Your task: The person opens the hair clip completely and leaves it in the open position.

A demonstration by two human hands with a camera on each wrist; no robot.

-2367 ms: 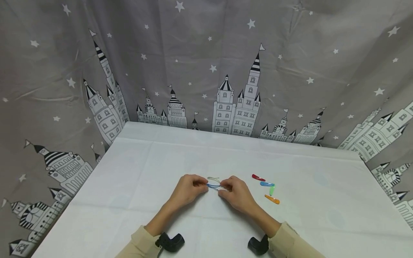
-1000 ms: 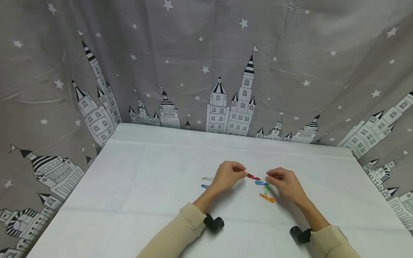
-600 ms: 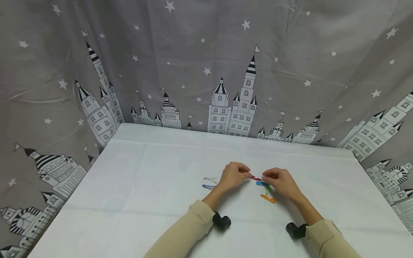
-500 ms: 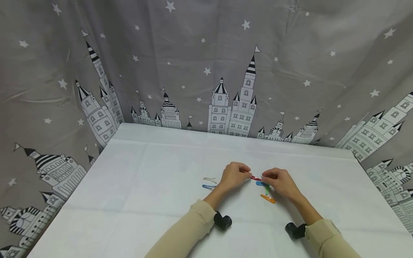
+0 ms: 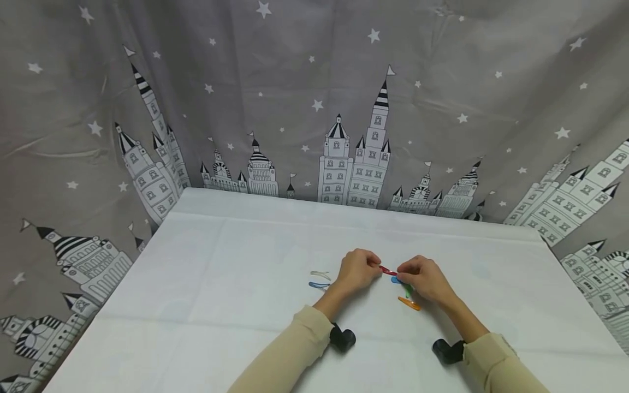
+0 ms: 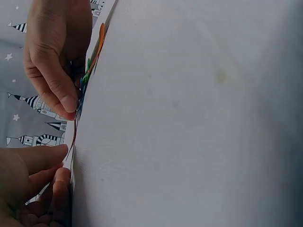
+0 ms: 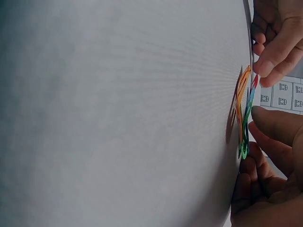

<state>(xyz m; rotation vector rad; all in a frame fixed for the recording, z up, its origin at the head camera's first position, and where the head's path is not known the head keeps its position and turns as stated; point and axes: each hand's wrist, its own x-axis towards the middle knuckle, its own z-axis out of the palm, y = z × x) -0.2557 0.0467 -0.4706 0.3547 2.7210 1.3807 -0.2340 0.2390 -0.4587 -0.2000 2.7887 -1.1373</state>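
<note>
Between my two hands is a red snap hair clip (image 5: 389, 271). My left hand (image 5: 360, 271) pinches its left end and my right hand (image 5: 426, 279) pinches its right end. In the left wrist view the red hair clip (image 6: 75, 132) shows edge-on, with the right hand (image 6: 54, 61) above and the left hand (image 6: 35, 182) below. Under the right fingers lie a light blue hair clip (image 5: 395, 280) and a green hair clip (image 5: 408, 291), both partly hidden. An orange hair clip (image 5: 409, 303) lies just in front, also visible in the right wrist view (image 7: 242, 92).
Left of the left forearm lie a whitish hair clip (image 5: 320, 274) and a blue hair clip (image 5: 319, 285), the latter partly covered by the wrist. All rest on a white-covered table (image 5: 221, 262). A grey curtain (image 5: 285, 76) printed with castles hangs behind its far edge.
Both hands have left the blue hair clip and moved right to the red one. In the last second the right hand has shifted left onto the red clip's right end.
</note>
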